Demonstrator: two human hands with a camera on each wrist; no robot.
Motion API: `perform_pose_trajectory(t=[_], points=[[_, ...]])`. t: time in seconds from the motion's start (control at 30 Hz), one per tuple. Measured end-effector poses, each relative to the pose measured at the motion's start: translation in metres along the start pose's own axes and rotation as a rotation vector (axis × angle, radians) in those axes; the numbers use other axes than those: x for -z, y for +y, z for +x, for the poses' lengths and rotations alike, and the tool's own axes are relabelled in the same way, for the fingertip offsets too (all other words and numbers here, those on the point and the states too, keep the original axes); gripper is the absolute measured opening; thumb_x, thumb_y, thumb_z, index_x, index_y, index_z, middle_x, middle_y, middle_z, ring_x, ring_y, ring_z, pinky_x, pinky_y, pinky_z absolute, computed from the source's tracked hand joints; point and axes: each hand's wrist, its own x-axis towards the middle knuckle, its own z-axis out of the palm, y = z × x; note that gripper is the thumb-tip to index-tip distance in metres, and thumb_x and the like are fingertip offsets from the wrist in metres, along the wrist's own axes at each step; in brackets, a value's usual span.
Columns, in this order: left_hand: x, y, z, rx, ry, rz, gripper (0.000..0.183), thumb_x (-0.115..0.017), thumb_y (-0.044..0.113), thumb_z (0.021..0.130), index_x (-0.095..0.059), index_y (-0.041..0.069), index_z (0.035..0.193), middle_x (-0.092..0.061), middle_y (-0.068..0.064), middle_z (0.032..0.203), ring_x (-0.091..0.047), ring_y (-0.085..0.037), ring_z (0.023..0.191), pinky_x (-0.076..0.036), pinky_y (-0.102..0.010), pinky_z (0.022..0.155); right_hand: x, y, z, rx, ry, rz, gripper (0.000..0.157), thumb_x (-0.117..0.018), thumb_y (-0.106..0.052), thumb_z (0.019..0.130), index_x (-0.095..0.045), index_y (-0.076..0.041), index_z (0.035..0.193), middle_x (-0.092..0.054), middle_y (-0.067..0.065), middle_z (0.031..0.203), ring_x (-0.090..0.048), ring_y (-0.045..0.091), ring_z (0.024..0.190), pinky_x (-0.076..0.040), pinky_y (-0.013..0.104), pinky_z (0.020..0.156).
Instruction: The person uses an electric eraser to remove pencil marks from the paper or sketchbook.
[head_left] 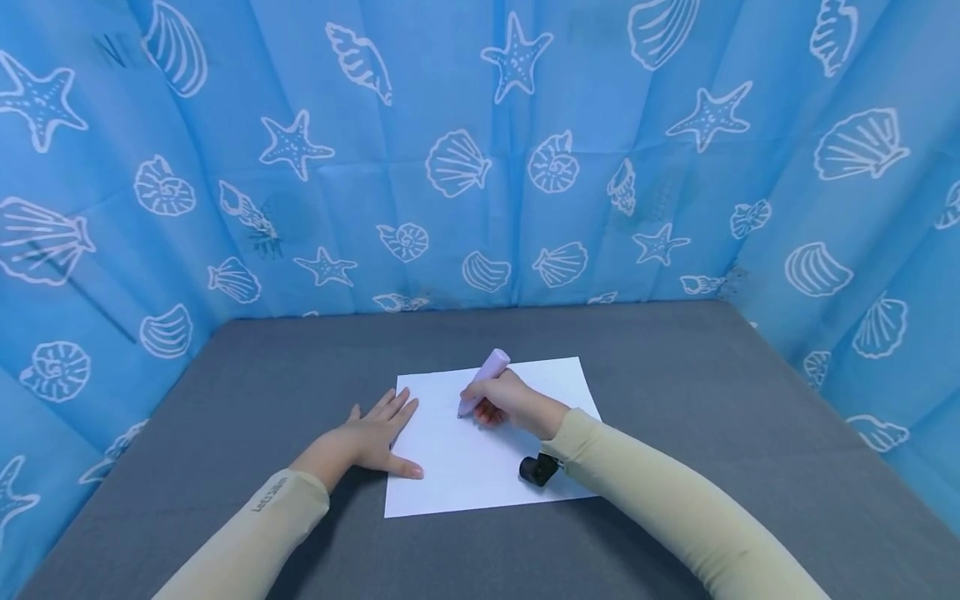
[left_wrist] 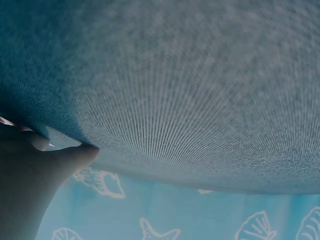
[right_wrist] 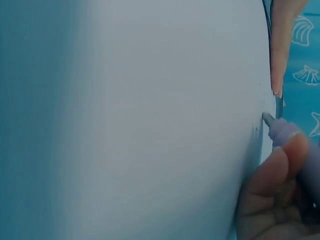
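A sheet of white paper lies flat on the grey table. My right hand pinches a thick light-purple marker over the upper middle of the sheet, leaning so its tip points down and left. In the right wrist view the marker's dark tip is right at the paper, near a few tiny dark marks. My left hand rests with spread fingers on the sheet's left edge, thumb pointing right across it. The left wrist view shows only part of that hand, dark and low at the left.
A small black device sits under the right wrist, over the lower right of the sheet. Grey cloth covers the table. A blue curtain with shells and starfish closes off the back and sides.
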Motion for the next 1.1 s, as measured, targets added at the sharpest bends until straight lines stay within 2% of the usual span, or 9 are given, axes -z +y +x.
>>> perform_pose_trajectory(t=[0.13, 0.47, 0.83, 1.1], points=[[0.005, 0.005, -0.004, -0.003, -0.017, -0.006, 0.116, -0.062, 0.075, 0.075, -0.012, 0.009, 0.157, 0.000, -0.014, 0.163, 0.004, -0.034, 0.148, -0.002, -0.070, 0.108, 0.000, 0.000, 0.001, 0.006, -0.014, 0.004, 0.019, -0.067, -0.013, 0.086, -0.055, 0.000, 0.093, -0.054, 0.008, 0.062, -0.050, 0.014, 0.050, -0.044, 0.024, 0.049], [0.003, 0.003, -0.001, 0.009, -0.010, 0.005, 0.115, -0.062, 0.075, 0.075, -0.013, 0.011, 0.157, -0.001, -0.012, 0.163, 0.002, -0.034, 0.148, -0.004, -0.070, 0.107, -0.002, -0.001, 0.002, 0.003, -0.028, -0.016, 0.019, -0.067, -0.014, 0.087, -0.056, 0.000, 0.094, -0.054, 0.007, 0.062, -0.050, 0.014, 0.050, -0.044, 0.024, 0.049], [0.003, 0.003, -0.001, 0.014, -0.009, 0.008, 0.115, -0.062, 0.075, 0.075, -0.013, 0.011, 0.157, -0.001, -0.012, 0.163, 0.002, -0.034, 0.148, -0.005, -0.070, 0.108, -0.008, -0.001, 0.003, -0.018, 0.006, 0.071, 0.017, -0.067, -0.012, 0.087, -0.055, -0.001, 0.092, -0.053, 0.006, 0.060, -0.049, 0.012, 0.047, -0.044, 0.022, 0.046], [0.002, 0.003, 0.000, 0.019, -0.008, 0.006, 0.115, -0.062, 0.074, 0.075, -0.013, 0.011, 0.157, -0.001, -0.012, 0.163, 0.002, -0.034, 0.148, -0.005, -0.069, 0.108, -0.011, -0.001, 0.004, -0.009, 0.012, 0.024, 0.021, -0.068, -0.013, 0.086, -0.054, -0.001, 0.096, -0.054, 0.007, 0.063, -0.049, 0.013, 0.050, -0.044, 0.023, 0.048]])
